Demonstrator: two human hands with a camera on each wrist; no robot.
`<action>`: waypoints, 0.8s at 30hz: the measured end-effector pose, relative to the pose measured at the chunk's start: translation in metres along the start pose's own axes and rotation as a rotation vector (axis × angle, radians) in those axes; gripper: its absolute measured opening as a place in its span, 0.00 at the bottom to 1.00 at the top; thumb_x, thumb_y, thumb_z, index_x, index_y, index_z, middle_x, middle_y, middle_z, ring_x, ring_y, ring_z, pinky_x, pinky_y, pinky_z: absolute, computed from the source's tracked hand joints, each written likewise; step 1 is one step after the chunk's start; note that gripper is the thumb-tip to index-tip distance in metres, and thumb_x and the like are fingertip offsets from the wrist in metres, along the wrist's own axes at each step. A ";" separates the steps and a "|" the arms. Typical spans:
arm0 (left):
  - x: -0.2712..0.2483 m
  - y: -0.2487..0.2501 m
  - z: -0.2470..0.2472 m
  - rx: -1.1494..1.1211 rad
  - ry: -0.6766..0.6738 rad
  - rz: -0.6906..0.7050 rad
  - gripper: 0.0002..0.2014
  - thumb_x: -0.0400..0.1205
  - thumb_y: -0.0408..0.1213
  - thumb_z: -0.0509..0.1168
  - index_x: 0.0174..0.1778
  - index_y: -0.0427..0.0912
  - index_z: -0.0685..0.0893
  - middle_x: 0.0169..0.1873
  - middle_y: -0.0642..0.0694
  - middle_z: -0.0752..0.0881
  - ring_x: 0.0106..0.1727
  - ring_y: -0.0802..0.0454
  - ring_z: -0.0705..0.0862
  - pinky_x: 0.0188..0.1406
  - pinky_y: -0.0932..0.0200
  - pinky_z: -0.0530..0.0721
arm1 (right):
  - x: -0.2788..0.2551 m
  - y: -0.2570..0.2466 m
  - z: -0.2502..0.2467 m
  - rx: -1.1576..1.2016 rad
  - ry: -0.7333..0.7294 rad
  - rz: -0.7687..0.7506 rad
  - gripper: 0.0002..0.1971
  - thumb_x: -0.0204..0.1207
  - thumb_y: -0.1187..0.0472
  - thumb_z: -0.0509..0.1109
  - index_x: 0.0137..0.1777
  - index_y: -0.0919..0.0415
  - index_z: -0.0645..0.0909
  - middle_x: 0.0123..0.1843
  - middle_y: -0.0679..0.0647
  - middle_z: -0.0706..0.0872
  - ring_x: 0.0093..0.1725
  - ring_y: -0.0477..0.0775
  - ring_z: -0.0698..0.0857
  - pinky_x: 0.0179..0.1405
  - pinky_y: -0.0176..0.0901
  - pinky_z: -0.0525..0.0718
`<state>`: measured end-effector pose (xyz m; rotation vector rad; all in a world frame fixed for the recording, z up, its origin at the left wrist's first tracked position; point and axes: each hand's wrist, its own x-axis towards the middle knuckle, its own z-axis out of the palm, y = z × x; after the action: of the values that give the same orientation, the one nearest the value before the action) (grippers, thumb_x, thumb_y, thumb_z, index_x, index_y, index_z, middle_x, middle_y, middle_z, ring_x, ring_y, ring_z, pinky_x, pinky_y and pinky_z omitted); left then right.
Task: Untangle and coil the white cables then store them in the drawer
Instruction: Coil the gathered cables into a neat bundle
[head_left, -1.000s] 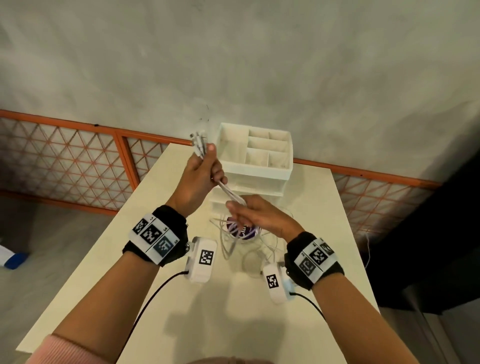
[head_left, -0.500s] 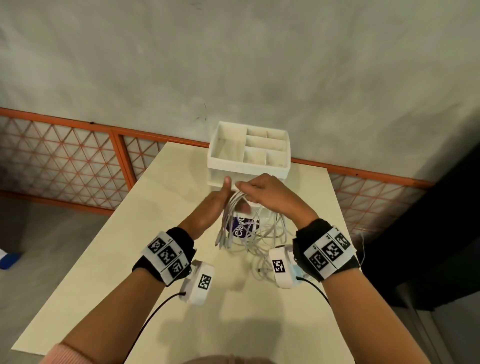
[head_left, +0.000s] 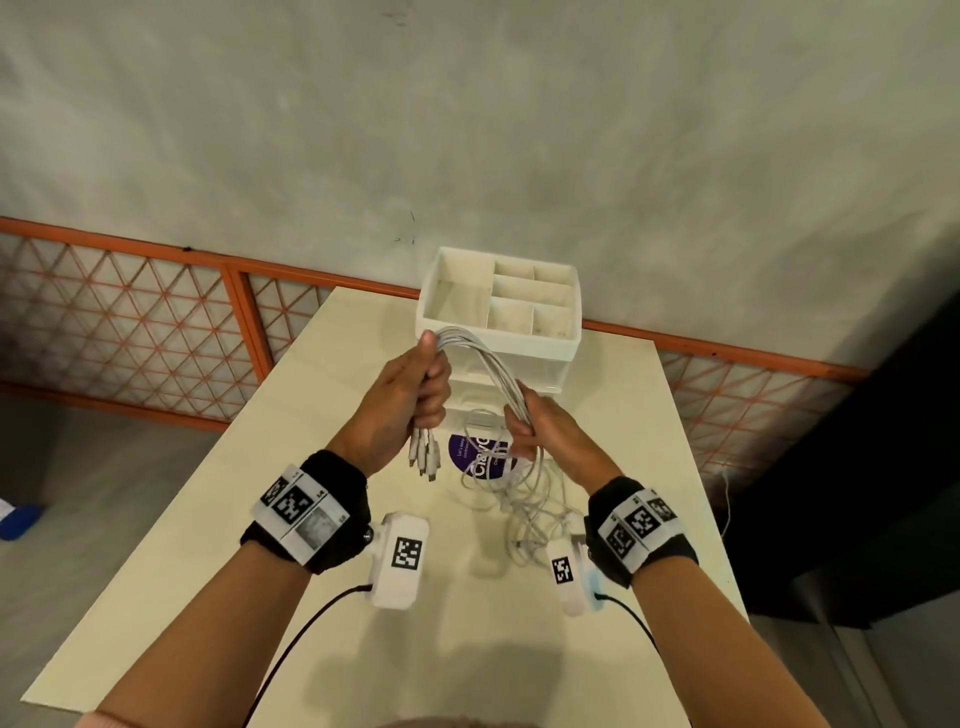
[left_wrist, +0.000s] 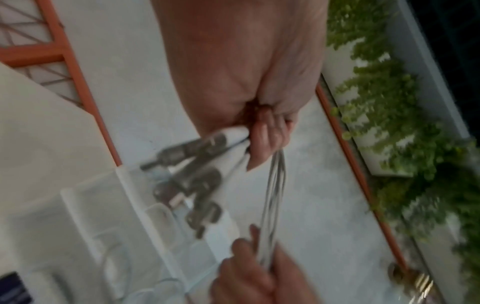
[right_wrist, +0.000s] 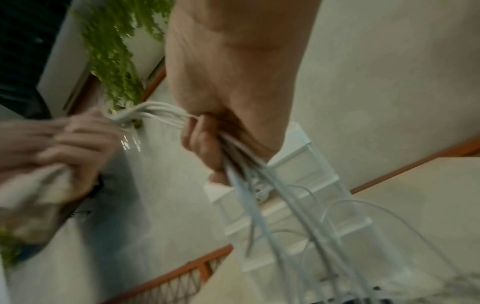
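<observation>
A bundle of white cables (head_left: 488, 358) arches between my two hands above the table. My left hand (head_left: 415, 395) grips one end of the bundle, and several plugs (head_left: 423, 457) hang below its fist; the same plugs (left_wrist: 192, 179) show blurred in the left wrist view. My right hand (head_left: 540, 426) is curled round the cables (right_wrist: 161, 112) further along. Loose cable (head_left: 524, 499) trails from it onto the table. The white drawer unit (head_left: 498, 306), with an open compartment tray on top, stands behind the hands; whether its drawer is open is hidden.
A purple round sticker (head_left: 478, 454) lies on the cream table (head_left: 260, 519) under the cables. The table's edges fall away left and right. An orange lattice railing (head_left: 156, 322) and a grey wall stand behind. Green foliage (left_wrist: 405, 115) shows in the wrist views.
My left hand dropped from high near the organiser, then rose again with the plug ends pointing down. The right hand slid along the cables, forming an arch between the hands.
</observation>
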<state>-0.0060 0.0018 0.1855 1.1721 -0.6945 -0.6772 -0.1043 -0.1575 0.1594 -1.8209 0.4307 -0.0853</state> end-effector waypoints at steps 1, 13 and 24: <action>0.000 -0.004 -0.001 0.029 0.007 -0.007 0.19 0.82 0.56 0.50 0.30 0.47 0.62 0.26 0.52 0.54 0.23 0.59 0.55 0.20 0.67 0.59 | 0.001 -0.001 0.004 0.039 0.059 0.010 0.27 0.87 0.47 0.44 0.27 0.57 0.62 0.23 0.50 0.62 0.18 0.44 0.64 0.28 0.41 0.69; 0.007 -0.035 0.027 0.310 0.043 0.105 0.13 0.86 0.41 0.58 0.36 0.42 0.78 0.22 0.56 0.82 0.24 0.62 0.79 0.26 0.73 0.74 | 0.004 -0.013 0.035 -0.137 0.169 -0.026 0.28 0.87 0.48 0.46 0.25 0.57 0.69 0.12 0.44 0.70 0.13 0.39 0.67 0.24 0.37 0.64; 0.017 -0.047 0.023 0.207 0.238 0.022 0.16 0.85 0.48 0.58 0.40 0.39 0.73 0.27 0.36 0.74 0.24 0.48 0.77 0.23 0.59 0.78 | 0.000 -0.009 0.037 -0.137 0.063 -0.066 0.22 0.86 0.54 0.46 0.42 0.64 0.76 0.28 0.57 0.81 0.27 0.53 0.80 0.32 0.42 0.77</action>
<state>-0.0183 -0.0361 0.1480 1.4075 -0.5841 -0.4446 -0.0917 -0.1221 0.1567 -1.9717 0.4289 -0.1626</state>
